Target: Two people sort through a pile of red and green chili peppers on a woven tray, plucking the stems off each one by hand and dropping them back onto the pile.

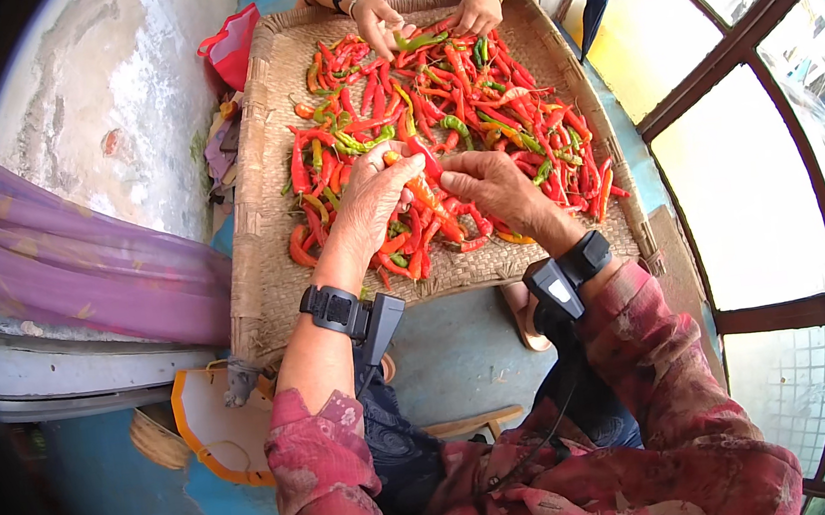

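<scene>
A wide woven tray [255, 194] with raised edges lies in front of me, heaped with red chili peppers [578, 155], some of them green or orange. Over its middle, my left hand [371, 196] has its fingers closed round an orange-red chili pepper [423, 194]. Close beside it, my right hand [501, 188] pinches a red chili pepper [425, 159] between thumb and fingers. The two hands nearly meet, and their fingertips partly hide what they hold. Loose peppers lie just under both hands.
Across the tray another person's hands [383, 24] work among the peppers. A red bag [232, 50] stands by the left wall, and an orange-rimmed white bag [224, 428] sits on the floor at left. A purple curtain [90, 251] hangs left; a framed window [747, 182] stands right.
</scene>
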`<state>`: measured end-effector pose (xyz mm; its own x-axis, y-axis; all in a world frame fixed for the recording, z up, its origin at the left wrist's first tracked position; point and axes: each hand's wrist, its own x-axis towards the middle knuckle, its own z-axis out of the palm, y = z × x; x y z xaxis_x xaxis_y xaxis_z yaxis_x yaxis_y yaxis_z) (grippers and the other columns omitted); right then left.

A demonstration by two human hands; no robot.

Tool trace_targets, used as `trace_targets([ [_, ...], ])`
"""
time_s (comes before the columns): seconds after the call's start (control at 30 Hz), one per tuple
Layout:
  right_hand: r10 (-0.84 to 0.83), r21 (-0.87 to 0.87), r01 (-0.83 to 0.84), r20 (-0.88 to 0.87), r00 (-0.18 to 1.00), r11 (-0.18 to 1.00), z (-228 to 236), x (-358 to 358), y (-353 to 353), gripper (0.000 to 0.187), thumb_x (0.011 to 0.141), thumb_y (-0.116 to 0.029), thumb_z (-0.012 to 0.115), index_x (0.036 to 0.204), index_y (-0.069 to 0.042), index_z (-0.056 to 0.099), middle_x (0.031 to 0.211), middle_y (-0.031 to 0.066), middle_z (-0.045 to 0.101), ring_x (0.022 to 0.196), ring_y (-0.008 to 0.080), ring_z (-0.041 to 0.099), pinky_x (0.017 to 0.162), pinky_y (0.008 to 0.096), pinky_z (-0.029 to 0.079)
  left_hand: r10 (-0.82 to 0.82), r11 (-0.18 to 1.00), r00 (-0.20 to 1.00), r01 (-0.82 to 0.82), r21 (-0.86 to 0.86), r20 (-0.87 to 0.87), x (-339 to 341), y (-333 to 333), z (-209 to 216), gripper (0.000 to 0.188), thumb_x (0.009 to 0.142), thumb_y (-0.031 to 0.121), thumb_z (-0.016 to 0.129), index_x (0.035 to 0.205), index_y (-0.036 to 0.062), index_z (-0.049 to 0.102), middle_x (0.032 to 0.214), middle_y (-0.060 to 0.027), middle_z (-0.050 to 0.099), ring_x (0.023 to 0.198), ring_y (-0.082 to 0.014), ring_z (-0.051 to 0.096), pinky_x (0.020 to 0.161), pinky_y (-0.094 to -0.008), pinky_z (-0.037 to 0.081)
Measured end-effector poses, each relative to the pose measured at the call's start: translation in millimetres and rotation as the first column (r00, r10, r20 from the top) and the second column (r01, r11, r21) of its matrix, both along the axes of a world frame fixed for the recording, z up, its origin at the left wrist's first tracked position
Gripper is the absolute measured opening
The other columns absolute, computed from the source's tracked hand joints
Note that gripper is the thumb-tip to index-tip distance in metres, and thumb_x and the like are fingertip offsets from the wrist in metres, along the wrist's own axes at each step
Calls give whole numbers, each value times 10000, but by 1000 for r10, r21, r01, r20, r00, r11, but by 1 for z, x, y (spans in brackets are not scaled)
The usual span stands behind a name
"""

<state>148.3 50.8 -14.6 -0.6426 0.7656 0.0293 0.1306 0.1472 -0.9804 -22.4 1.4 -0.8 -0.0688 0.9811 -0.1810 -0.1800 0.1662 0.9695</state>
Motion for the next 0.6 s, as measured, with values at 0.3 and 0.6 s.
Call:
trace_targets([
  [0.3, -232, -265, 200, -97, 968, 943, 11, 38, 31, 218, 883, -252, 562, 884, -35, 581, 712, 9, 560, 595, 48, 502, 499, 192, 413, 29, 999, 986, -27, -19, 165, -11, 4, -18, 120, 852, 98, 577, 946, 70, 508, 811, 3, 526, 690, -78, 541, 595, -210, 481],
  [0.6, -126, -85, 132, 75, 989, 988, 12, 26, 15, 395, 912, -363, 509, 903, 11, 633, 742, 46, 616, 611, 85, 506, 512, 225, 424, -21, 998, 999, 23, 61, -35, 8, 1, -12, 106, 846, 118, 578, 921, 62, 529, 744, -8, 550, 578, -69, 542, 517, -202, 475],
])
